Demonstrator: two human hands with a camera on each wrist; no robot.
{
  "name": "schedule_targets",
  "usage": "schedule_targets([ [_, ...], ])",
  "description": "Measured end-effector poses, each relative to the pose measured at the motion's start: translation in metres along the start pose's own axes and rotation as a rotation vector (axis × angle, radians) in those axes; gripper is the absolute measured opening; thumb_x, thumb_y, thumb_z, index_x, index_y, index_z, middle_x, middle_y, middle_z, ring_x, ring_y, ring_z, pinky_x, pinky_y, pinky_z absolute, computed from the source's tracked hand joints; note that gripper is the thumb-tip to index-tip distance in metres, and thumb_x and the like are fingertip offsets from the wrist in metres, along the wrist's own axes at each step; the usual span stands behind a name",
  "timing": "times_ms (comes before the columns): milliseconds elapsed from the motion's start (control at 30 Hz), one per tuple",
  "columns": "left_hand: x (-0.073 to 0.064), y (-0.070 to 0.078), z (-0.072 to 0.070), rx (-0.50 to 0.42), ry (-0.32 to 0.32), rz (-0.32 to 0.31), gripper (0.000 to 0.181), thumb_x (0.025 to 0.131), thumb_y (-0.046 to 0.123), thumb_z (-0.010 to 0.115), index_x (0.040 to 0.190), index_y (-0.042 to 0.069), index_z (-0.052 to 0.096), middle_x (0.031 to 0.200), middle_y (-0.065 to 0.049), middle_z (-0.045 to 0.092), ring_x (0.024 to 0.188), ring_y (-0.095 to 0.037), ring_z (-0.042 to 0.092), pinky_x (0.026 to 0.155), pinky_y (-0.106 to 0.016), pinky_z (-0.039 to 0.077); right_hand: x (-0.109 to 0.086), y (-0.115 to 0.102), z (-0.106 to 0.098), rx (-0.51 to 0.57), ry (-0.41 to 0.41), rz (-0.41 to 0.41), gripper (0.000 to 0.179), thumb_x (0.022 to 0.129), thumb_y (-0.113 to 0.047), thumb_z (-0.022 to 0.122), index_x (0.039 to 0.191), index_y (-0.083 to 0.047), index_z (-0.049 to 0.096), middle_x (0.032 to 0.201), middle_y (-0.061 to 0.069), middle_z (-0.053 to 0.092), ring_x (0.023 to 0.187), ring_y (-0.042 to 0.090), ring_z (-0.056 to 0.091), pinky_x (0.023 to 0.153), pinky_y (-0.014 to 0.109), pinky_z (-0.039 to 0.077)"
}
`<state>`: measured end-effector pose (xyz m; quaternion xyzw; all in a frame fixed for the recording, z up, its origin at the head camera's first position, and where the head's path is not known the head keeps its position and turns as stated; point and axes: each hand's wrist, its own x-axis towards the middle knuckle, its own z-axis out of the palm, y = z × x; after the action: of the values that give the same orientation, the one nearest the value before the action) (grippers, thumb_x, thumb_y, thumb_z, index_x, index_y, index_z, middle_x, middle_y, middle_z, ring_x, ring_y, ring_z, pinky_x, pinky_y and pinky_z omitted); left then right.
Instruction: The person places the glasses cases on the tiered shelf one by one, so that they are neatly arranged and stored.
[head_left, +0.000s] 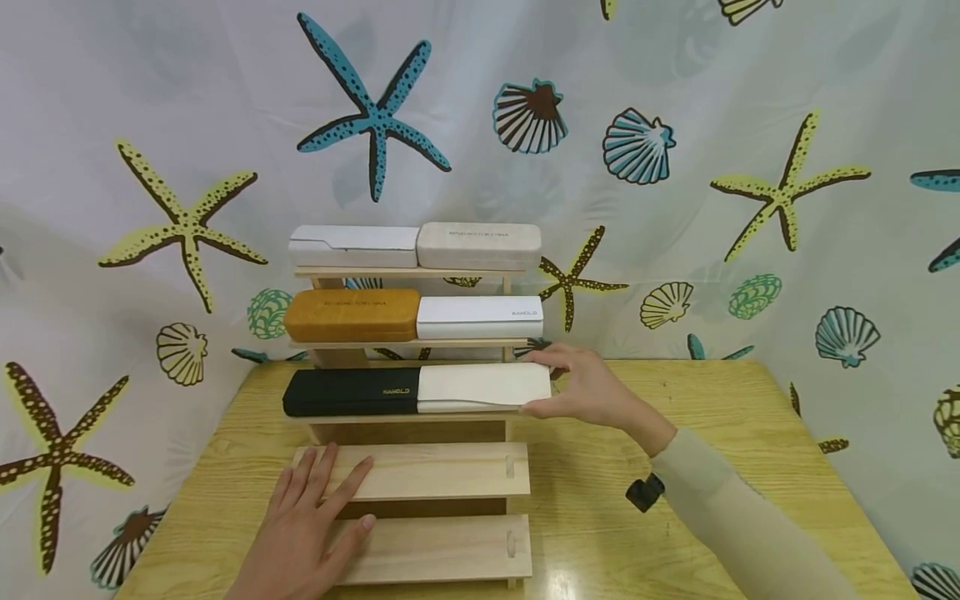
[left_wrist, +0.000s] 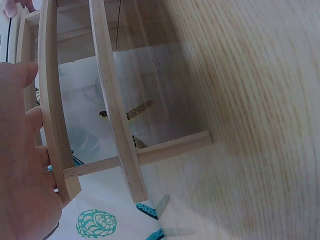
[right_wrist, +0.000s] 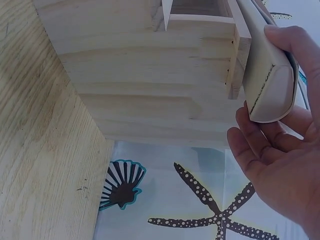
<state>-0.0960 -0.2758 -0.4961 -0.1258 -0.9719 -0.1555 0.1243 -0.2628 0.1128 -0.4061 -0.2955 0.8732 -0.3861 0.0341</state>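
A cream-white glasses case [head_left: 483, 385] lies on the third tier of a stepped wooden rack [head_left: 450, 471]. My right hand [head_left: 588, 390] grips its right end, thumb on the near lower edge and fingers at the far top edge. The right wrist view shows the case's rounded end [right_wrist: 274, 95] between the thumb and fingers, overhanging the rack's side. Left of it, touching end to end, sits a black glasses case [head_left: 351, 392]. Spread over the left part of the tier below, my left hand [head_left: 296, 529] rests with fingers extended on the bare wood.
The second tier holds an orange-brown case [head_left: 352, 315] and a white case [head_left: 480, 317]. On the top tier are another white case [head_left: 352, 247] and a pale beige one [head_left: 480, 247]. The rack stands on a wood-grain table [head_left: 637, 533] before a starfish-and-shell patterned curtain [head_left: 465, 183].
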Motion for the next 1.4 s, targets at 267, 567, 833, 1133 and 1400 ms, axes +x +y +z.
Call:
schedule_targets([
  [267, -0.001, 0.001, 0.002, 0.002, 0.002, 0.011, 0.065, 0.104, 0.052, 0.061, 0.163, 0.034, 0.042, 0.172, -0.024, 0.027, 0.156, -0.055, 0.025, 0.131, -0.064, 0.009, 0.0, 0.002, 0.005, 0.001, -0.005, -0.022, 0.076, 0.08, -0.037, 0.092, 0.145, -0.01, 0.065, 0.136, 0.011, 0.068, 0.109, 0.024, 0.063, 0.094, 0.041, 0.056],
  [567, 0.0, -0.001, 0.002, 0.002, 0.002, 0.008, 0.065, 0.104, 0.053, 0.061, 0.163, 0.034, 0.042, 0.172, -0.024, 0.027, 0.157, -0.054, 0.024, 0.129, -0.067, 0.012, 0.002, 0.003, 0.009, -0.022, -0.016, -0.038, 0.074, 0.084, -0.034, 0.089, 0.148, -0.009, 0.061, 0.135, 0.009, 0.067, 0.109, 0.022, 0.063, 0.096, 0.039, 0.056],
  [833, -0.001, -0.002, 0.002, -0.001, 0.0, 0.003, 0.065, 0.104, 0.053, 0.061, 0.163, 0.034, 0.042, 0.172, -0.024, 0.026, 0.157, -0.054, 0.024, 0.13, -0.066, 0.011, 0.002, 0.002, 0.011, 0.0, -0.003, -0.046, 0.073, 0.085, -0.035, 0.089, 0.147, -0.01, 0.062, 0.127, 0.005, 0.07, 0.104, 0.019, 0.061, 0.098, 0.044, 0.057],
  [1133, -0.001, -0.001, 0.002, 0.011, 0.002, 0.008, 0.066, 0.104, 0.054, 0.06, 0.163, 0.034, 0.042, 0.172, -0.024, 0.027, 0.157, -0.053, 0.024, 0.131, -0.065, 0.01, -0.001, -0.001, 0.012, 0.028, -0.001, -0.028, 0.073, 0.085, -0.03, 0.089, 0.149, -0.008, 0.061, 0.138, 0.009, 0.066, 0.104, 0.02, 0.059, 0.1, 0.051, 0.056],
  [1400, 0.007, -0.001, -0.009, -0.052, -0.032, -0.003, 0.063, 0.104, 0.05, 0.062, 0.16, 0.026, 0.048, 0.169, -0.029, 0.031, 0.155, -0.058, 0.025, 0.122, -0.075, 0.02, -0.002, -0.002, 0.01, 0.004, -0.005, -0.022, 0.084, 0.085, -0.034, 0.09, 0.156, -0.01, 0.052, 0.153, 0.013, 0.058, 0.12, 0.03, 0.062, 0.101, 0.053, 0.056],
])
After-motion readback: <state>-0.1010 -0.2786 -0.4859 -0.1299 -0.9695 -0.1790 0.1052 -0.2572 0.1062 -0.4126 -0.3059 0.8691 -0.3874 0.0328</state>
